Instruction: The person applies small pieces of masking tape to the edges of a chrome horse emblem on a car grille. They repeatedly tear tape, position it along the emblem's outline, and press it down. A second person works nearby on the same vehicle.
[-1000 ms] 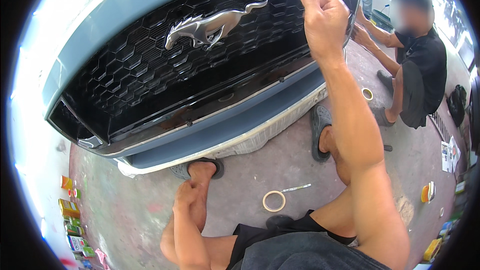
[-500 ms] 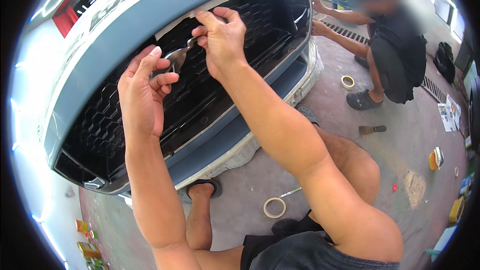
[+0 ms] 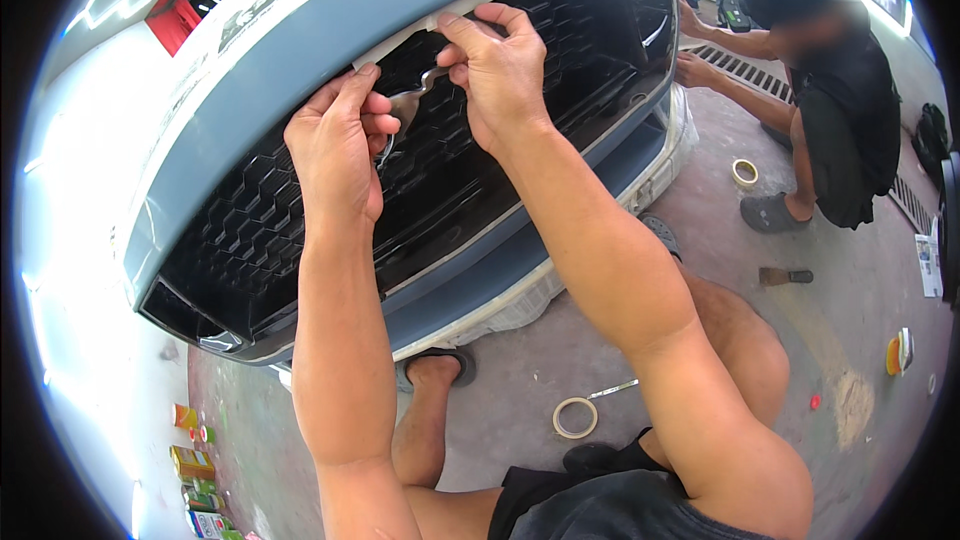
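Note:
A pale strip of masking tape (image 3: 405, 37) runs along the upper edge of the black grille (image 3: 265, 190) in a blue-grey car bumper (image 3: 300, 70). My left hand (image 3: 335, 145) is closed at the strip's left end, thumb and fingers pinching at the grille's edge. To its right, my right hand (image 3: 505, 75) pinches the strip from the other end, with the fingertips up against the bumper. Between my hands a shiny chrome emblem (image 3: 408, 108) shows on the grille, partly hidden by my left fingers.
A co-worker (image 3: 845, 90) crouches at the bumper's right end with both hands on it. On the floor lie a tape roll (image 3: 575, 418), another tape roll (image 3: 745, 172) and a scraper (image 3: 785, 276). Several cans (image 3: 190, 462) stand at the lower left.
The view has shifted, moving the scene rightward in the picture. My left hand has come up to the grille's upper edge, its fingers closing there. My right hand still pinches the tape.

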Tool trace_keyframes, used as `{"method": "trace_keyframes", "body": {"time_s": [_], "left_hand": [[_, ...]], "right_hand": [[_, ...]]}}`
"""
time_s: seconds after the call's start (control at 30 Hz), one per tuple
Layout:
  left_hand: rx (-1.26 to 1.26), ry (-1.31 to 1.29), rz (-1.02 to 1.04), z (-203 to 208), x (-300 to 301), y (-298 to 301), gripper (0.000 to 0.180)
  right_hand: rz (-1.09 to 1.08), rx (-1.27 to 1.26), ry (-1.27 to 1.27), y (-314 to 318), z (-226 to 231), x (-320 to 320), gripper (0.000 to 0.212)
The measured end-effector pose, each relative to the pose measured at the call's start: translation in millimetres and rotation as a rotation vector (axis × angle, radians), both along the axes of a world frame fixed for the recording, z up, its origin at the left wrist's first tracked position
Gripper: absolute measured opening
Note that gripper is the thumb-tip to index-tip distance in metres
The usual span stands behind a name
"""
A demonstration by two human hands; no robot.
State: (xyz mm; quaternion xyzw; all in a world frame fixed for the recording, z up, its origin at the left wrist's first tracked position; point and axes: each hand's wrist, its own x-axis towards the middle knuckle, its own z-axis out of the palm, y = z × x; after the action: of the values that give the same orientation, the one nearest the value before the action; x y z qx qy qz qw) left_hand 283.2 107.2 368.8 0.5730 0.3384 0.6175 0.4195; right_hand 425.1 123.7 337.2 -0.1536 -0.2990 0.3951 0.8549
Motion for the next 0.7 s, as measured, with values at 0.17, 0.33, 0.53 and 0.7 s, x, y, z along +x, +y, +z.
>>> {"method": "trace_keyframes", "body": {"time_s": [0.17,0.33,0.53,0.7], "left_hand": [[0.008,-0.040,-0.023,0,1,1,0.014],[-0.014,-0.059,0.054,-1,9,-3,0.015],[0.008,-0.175,0.023,-6,14,4,0.014],[0.026,-0.172,-0.027,-7,7,9,0.011]], "right_hand": [[-0.035,-0.011,-0.030,-5,2,0,0.050],[-0.054,-0.013,-0.055,-5,4,-6,0.053],[-0.071,0.018,-0.068,-1,2,-10,0.058],[-0.067,0.020,-0.089,5,0,-6,0.060]]}}
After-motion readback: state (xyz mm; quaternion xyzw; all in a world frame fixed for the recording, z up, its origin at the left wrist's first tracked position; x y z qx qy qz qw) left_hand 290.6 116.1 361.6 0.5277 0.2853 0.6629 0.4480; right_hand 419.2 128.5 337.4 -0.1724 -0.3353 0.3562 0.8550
